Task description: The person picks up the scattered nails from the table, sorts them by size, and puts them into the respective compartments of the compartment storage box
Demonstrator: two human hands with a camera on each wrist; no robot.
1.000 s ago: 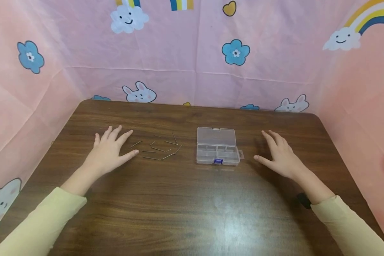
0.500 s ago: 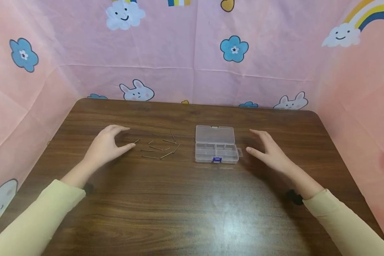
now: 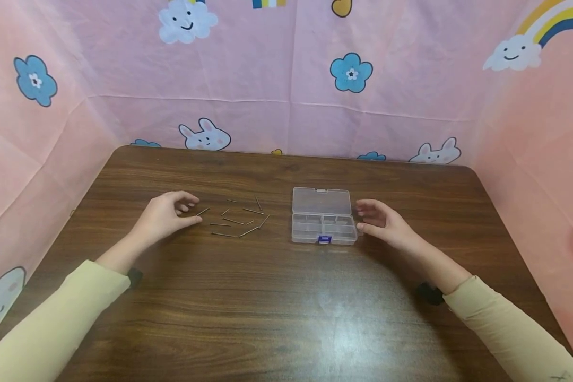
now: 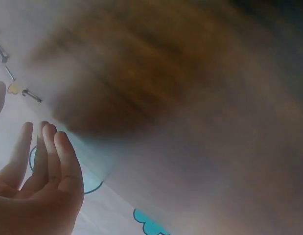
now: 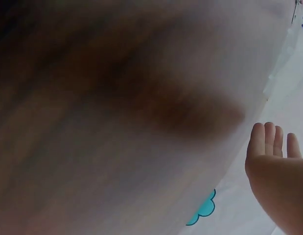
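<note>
Both wrist views are mostly motion blur: dark brown wooden table is just a smear. Left hand cut off at bottom-left edge, right hand at bottom-right. Thin metal nails too small for detail.

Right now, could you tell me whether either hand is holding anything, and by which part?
Nothing is held: the left hand nears the nails; the right hand reaches the box.

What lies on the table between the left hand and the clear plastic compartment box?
In the head view, scattered thin metal nails lie on the dark wooden table between left hand and clear plastic compartment box.
</note>
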